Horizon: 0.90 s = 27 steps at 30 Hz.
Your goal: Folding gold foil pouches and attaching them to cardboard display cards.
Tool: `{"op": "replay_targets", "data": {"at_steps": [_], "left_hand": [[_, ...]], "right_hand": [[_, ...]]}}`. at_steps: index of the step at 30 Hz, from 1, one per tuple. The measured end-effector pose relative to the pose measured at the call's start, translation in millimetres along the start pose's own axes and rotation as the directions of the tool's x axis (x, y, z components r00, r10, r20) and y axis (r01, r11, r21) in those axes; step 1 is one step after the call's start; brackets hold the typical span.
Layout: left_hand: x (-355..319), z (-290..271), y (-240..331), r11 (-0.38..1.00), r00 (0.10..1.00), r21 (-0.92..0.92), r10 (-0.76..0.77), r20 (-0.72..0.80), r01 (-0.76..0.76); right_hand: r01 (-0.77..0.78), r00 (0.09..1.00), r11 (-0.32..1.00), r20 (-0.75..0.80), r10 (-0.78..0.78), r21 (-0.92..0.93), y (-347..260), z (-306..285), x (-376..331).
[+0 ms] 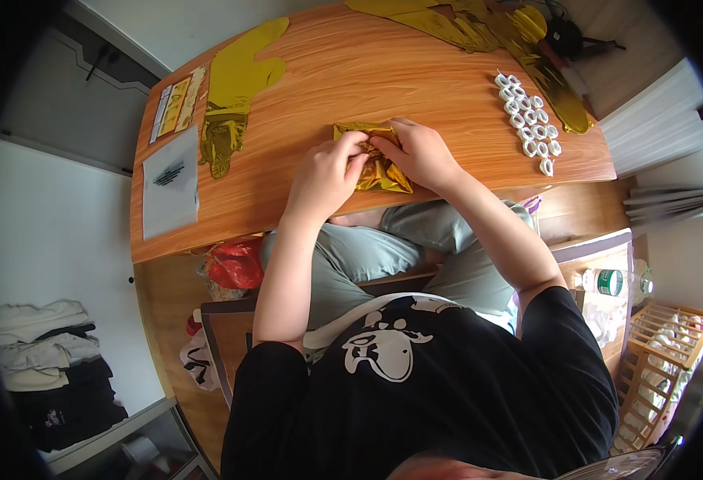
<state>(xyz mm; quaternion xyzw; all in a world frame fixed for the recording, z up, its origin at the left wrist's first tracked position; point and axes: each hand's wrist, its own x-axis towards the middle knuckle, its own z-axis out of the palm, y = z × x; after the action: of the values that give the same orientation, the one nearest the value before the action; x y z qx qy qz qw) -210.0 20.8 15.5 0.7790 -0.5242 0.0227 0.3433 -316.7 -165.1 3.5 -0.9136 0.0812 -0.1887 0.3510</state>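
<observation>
A crumpled gold foil piece (pixel 375 172) lies near the front edge of the wooden table (pixel 319 88). My left hand (pixel 327 172) pinches its left side with curled fingers. My right hand (pixel 419 152) presses and grips its upper right part. Both hands meet over the top of the foil, hiding its middle.
A flat gold foil shape (pixel 235 88) lies at the table's left, beside a white sheet (pixel 171 184) and a narrow packet (pixel 174 104). Several small white rolls (pixel 527 120) sit at the right. More gold foil (pixel 479 28) lies at the far edge. A red bag (pixel 235 264) hangs below the table.
</observation>
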Motion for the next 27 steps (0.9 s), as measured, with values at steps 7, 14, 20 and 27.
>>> {"op": "replay_targets", "data": {"at_steps": [7,14,20,27], "left_hand": [[-28.9,-12.4,-13.7,0.967,0.958,-0.199,-0.201,-0.204,0.161],[-39.8,-22.9,-3.6,0.906,0.909,-0.086,-0.416,-0.001,0.414],[-36.2,-26.7,-3.2,0.918,0.917,-0.041,-0.391,0.083,0.395],[-42.2,-12.4,-7.0,0.919,0.928,-0.176,-0.367,-0.06,0.352]], "right_hand": [[0.038,0.998,0.999,-0.055,-0.039,-0.031,1.3,4.3,0.2],[0.003,1.0,1.0,-0.019,-0.004,-0.027,0.2,4.2,0.8],[0.037,0.999,0.999,-0.016,-0.037,-0.028,-2.5,3.3,0.1],[0.045,0.999,0.997,-0.011,-0.046,-0.065,-1.6,3.2,0.1]]}}
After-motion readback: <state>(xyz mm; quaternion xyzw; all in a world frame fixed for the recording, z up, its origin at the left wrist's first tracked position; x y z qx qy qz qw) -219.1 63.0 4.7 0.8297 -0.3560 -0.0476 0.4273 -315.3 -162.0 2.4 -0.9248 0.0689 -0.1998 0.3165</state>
